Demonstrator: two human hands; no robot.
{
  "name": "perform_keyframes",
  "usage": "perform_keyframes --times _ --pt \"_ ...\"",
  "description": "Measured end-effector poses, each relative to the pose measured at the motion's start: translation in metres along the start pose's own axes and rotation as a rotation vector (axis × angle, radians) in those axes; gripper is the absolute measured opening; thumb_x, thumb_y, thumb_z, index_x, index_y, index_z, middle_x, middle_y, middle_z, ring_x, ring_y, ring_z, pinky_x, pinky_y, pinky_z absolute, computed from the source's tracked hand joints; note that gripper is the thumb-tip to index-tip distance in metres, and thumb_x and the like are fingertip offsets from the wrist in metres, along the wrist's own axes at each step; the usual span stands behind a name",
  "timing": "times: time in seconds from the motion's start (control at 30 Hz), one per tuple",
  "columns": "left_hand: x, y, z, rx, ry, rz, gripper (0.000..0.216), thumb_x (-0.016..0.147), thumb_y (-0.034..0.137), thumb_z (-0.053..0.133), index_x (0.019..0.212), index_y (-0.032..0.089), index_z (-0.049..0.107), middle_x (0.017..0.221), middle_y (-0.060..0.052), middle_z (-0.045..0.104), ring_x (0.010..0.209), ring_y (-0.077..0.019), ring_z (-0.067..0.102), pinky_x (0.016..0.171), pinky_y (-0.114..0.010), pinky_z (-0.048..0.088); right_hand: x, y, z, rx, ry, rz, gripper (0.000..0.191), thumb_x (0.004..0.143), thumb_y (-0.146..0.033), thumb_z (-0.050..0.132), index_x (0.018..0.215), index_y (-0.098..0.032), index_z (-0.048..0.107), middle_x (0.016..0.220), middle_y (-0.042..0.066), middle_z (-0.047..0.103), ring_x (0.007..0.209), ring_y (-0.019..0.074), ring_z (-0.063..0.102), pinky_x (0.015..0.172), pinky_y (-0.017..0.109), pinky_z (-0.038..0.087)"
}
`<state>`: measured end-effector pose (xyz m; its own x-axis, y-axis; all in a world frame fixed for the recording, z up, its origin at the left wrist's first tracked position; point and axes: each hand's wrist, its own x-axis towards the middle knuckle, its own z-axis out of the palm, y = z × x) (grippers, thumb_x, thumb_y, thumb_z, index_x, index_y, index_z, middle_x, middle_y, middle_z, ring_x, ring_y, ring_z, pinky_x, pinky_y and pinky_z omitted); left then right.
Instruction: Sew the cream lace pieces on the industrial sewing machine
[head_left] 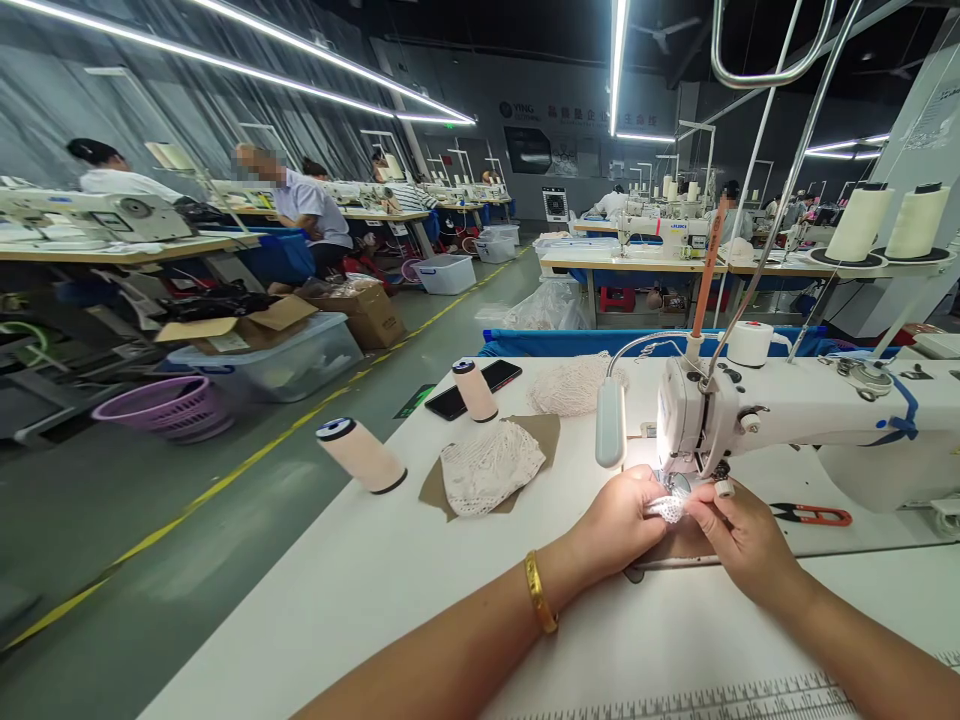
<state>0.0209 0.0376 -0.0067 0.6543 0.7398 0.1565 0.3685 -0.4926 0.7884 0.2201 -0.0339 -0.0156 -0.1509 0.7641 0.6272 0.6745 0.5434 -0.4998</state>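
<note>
White openwork fabric (667, 509), partly hidden, is pinched between left hand (624, 520) and right hand (750, 543) at six o'clock from the sewing-machine head (686, 410), its visible patch bunched, hole-dotted and brightly lit.

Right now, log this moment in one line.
left hand: gripping white openwork fabric | right hand: pinching same fabric | fabric: at white sewing machine, needle end | orange-and-black thread snips: unheld, beyond right hand's right side
</note>
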Motion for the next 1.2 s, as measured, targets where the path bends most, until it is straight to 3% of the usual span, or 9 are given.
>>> perform_keyframes --times 0.33,0.53,0.63,0.77,0.97,1.2 --pt "-0.007 0.008 0.0 -0.204 -0.037 -0.102 0.014 0.077 0.023 0.067 0.066 0.016 0.06 0.09 -0.002 0.062 0.079 -0.0169 0.059 0.066 -0.025 0.048 0.0 -0.004 -0.001 0.013 -0.066 0.027 0.023 0.11 -0.026 0.049 0.091 -0.027 0.062 0.079 -0.002 0.07 0.074 0.0188 0.063 0.068 0.029 0.05" --pt "-0.013 0.011 -0.004 -0.043 -0.016 0.12 0.027 0.09 0.026 0.059 0.065 0.018 0.057 0.079 -0.002 0.062 0.08 -0.0181 0.058 0.071 -0.028 0.047 -0.002 -0.001 -0.003 -0.002 -0.134 0.005 0.023 0.112 -0.026 0.047 0.093 -0.026 0.059 0.081 -0.003 0.068 0.076 0.0184 0.061 0.071 0.029 0.046" --pt "-0.02 0.005 -0.001 0.155 0.023 0.325 0.029 0.092 0.022 0.059 0.063 0.018 0.058 0.075 -0.002 0.064 0.076 -0.017 0.057 0.074 -0.031 0.042 -0.005 0.004 -0.005 -0.054 -0.265 -0.123 0.027 0.114 -0.027 0.044 0.091 -0.025 0.057 0.08 -0.002 0.067 0.075 0.0182 0.058 0.072 0.031 0.042" --pt "-0.032 0.0 0.009 0.378 0.044 0.508 0.021 0.095 0.014 0.061 0.078 0.02 0.071 0.081 -0.001 0.072 0.075 -0.0162 0.061 0.08 -0.036 0.04 -0.011 0.005 -0.011 -0.138 -0.414 -0.264 0.033 0.114 -0.031 0.043 0.084 -0.023 0.052 0.077 -0.001 0.06 0.072 0.0179 0.052 0.071 0.031 0.037" --pt "-0.039 0.004 0.013 0.507 0.047 0.538 0.018 0.093 0.011 0.061 0.082 0.02 0.071 0.077 -0.001 0.07 0.071 -0.0168 0.059 0.077 -0.036 0.042 -0.015 0.003 -0.019 -0.18 -0.486 -0.264 0.027 0.113 -0.025 0.046 0.087 -0.022 0.052 0.08 -0.001 0.059 0.077 0.0183 0.05 0.074 0.032 0.035" --pt "-0.039 0.002 0.013 0.487 0.083 0.527 0.021 0.096 0.011 0.056 0.088 0.02 0.073 0.078 -0.003 0.07 0.073 -0.0175 0.062 0.078 -0.035 0.045 -0.015 0.005 -0.02 -0.203 -0.518 -0.205 0.023 0.112 -0.021 0.045 0.092 -0.022 0.057 0.081 -0.001 0.061 0.078 0.0187 0.053 0.074 0.033 0.032"
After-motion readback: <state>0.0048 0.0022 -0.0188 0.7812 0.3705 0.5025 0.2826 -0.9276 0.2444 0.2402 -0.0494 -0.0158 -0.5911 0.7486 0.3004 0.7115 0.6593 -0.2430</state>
